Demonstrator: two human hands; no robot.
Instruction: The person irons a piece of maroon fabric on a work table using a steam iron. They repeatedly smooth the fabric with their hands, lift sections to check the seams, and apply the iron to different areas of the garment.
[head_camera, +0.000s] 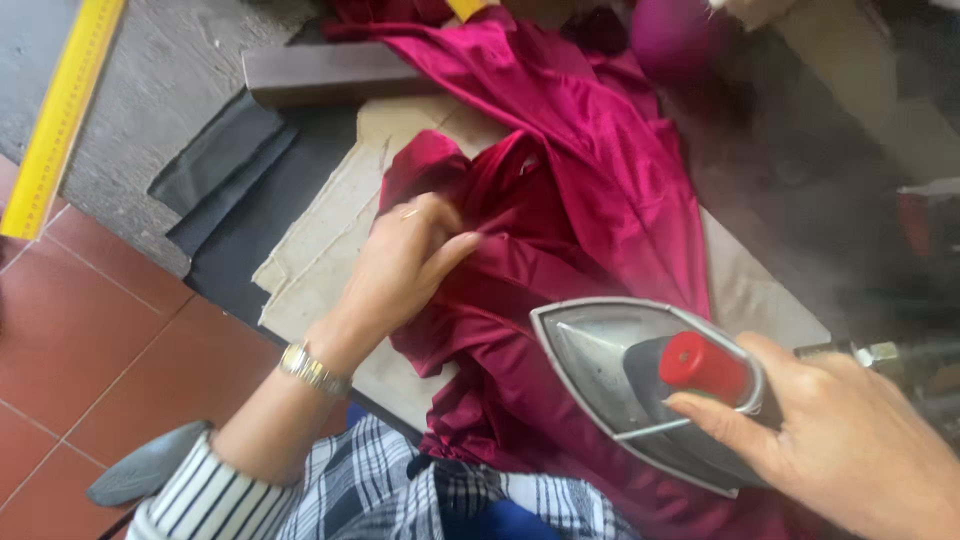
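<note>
The iron (640, 385) hangs low in the right of the view, just above the crimson satin garment (560, 230), its grey soleplate edge forming a wedge whose tip points up and to the left, toward the person's left hand; its long axis runs from that tip down and to the right, along the forearm that carries it. The right hand (850, 440) is closed round the handle, thumb stretched forward beside the red knob (703, 366) on top, and a hose fitting (880, 352) leaves the back of the iron toward the right edge. A haze like steam blurs the area above it. As for progress, the cloth reads as mostly unpressed: it lies bunched and folded in deep creases across the pale padded tabletop (330, 240), with only the stretch under the left hand looking somewhat flattened, so most of the smoothing seems left to do. The left hand (405, 265), with a ring and a metal wristwatch (312, 369), rests palm down on the fabric, fingers loosely spread and gripping nothing, pinning the cloth. Farther out lie dark grey fabric pieces (240, 175), a brown block (330, 72), and a yellow ruler (62, 115) over the red-tiled floor (90, 340).
</note>
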